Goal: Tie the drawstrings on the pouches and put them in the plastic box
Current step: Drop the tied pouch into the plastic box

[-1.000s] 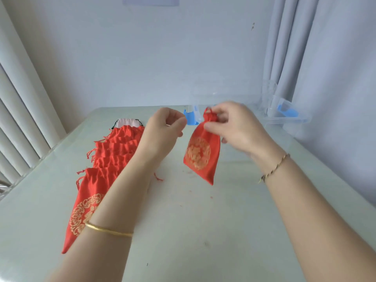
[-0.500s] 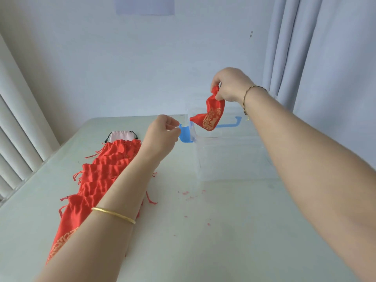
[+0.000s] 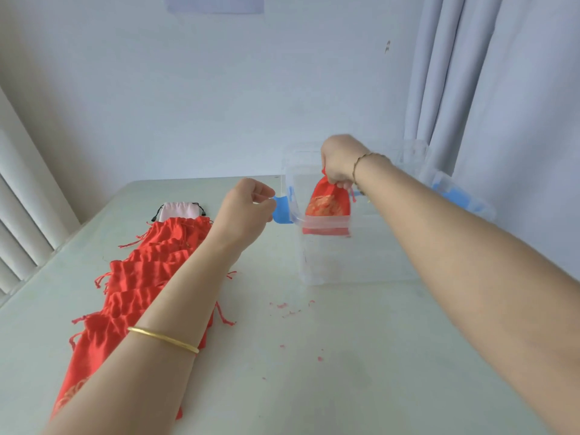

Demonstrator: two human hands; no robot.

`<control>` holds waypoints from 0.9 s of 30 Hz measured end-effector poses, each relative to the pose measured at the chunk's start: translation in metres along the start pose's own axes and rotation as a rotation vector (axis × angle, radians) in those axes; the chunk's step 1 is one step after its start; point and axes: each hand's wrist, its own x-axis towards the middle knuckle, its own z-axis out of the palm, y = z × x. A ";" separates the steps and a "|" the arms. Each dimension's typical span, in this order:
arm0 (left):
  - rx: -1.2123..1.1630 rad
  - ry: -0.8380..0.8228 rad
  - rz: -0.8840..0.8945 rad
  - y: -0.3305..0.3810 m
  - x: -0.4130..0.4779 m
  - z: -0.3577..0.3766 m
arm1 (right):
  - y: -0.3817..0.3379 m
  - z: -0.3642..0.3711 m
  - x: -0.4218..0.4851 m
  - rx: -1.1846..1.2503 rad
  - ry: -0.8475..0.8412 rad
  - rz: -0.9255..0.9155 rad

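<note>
Right hand (image 3: 339,161) with red pouch (image 3: 328,204), halfway into plastic box (image 3: 361,259)

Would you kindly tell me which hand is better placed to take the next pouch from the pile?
Left, probably. The left hand hovers free beside the pouch pile, while the right hand grips a pouch partly inside the plastic box.

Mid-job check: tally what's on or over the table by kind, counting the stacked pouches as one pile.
Red satin pouch with gold print, held by the right hand: 1
Pile of overlapping red pouches (number inside unclear): 1
Pale pink pouch with black cords: 1
Clear plastic box with blue latches: 1
Total: 4
</note>
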 end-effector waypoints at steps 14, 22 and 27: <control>0.000 -0.008 -0.006 0.000 -0.006 0.002 | -0.006 0.022 0.014 0.149 -0.072 0.139; 0.124 0.120 0.058 -0.007 -0.025 -0.035 | -0.006 -0.001 -0.014 0.351 0.165 0.085; 0.403 0.119 0.075 -0.020 -0.059 -0.076 | -0.046 0.001 -0.078 0.612 0.339 -0.141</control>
